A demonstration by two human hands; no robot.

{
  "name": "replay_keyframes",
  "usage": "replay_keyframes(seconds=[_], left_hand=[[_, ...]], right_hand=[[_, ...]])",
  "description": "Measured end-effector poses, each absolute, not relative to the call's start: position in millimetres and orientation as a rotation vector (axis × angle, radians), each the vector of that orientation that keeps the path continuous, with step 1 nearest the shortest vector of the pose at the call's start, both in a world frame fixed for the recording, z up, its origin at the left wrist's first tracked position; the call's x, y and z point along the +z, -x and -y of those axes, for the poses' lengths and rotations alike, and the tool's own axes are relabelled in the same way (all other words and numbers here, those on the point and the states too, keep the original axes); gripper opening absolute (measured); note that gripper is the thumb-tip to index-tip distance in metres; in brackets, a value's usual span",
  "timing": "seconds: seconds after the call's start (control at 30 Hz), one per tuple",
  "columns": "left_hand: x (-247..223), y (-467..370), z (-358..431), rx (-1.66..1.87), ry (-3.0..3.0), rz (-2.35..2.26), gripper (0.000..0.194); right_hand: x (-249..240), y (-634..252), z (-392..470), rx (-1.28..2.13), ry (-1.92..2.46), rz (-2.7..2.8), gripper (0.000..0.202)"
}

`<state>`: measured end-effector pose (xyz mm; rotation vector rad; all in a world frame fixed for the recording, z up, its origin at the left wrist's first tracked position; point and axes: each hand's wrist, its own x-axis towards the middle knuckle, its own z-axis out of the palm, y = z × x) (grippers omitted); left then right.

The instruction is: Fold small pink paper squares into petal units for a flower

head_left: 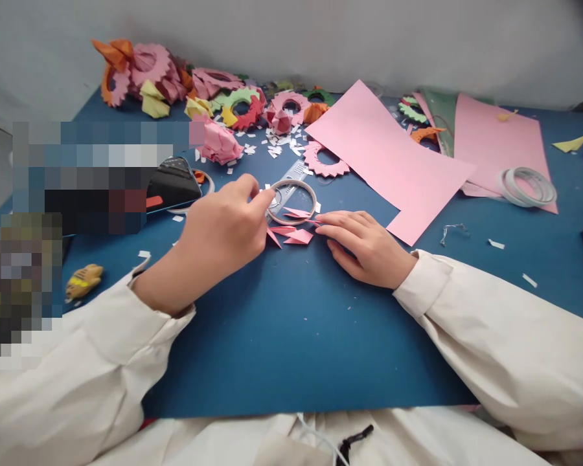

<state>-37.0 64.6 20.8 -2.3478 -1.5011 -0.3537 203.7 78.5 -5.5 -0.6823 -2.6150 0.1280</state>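
My left hand (226,223) is curled closed, with its fingertips at the left rim of a narrow tape roll (313,202). Under and in front of that roll lie several small folded pink paper pieces (298,237), some pointed. From the right comes my right hand (364,246), its fingers stretched out and low over the table, the tips touching the edge of a pink piece. Its thumb is apart from the other fingers. Behind the roll, a clear ruler (296,172) is partly covered. The inner side of my left fingers is hidden.
A large pink sheet (388,162) lies behind my right hand, with wider tape rolls (527,188) at the right. Toothed paper rings (150,68) and white scraps (274,150) crowd the back. A dark phone-like device (175,184) and a small striped figure (84,281) are on the left.
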Motion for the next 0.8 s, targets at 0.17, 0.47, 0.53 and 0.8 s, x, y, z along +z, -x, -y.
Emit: replay_keyframes(seconds=[0.17, 0.47, 0.53, 0.8], left_hand=[[16, 34, -60, -0.348, 2.516, 1.497, 0.027], [2, 20, -54, -0.764, 2.783, 1.272, 0.028], [3, 20, -56, -0.814, 2.683, 1.323, 0.03], [-4, 23, -65, -0.655, 2.625, 1.213, 0.025]], right_hand=[[-6, -203, -78, 0.136, 0.623, 2.632, 0.027], [-6, -203, -78, 0.082, 0.627, 2.618, 0.021], [-5, -203, -78, 0.054, 0.644, 2.598, 0.019], [-1, -201, -74, 0.17, 0.719, 2.663, 0.037]])
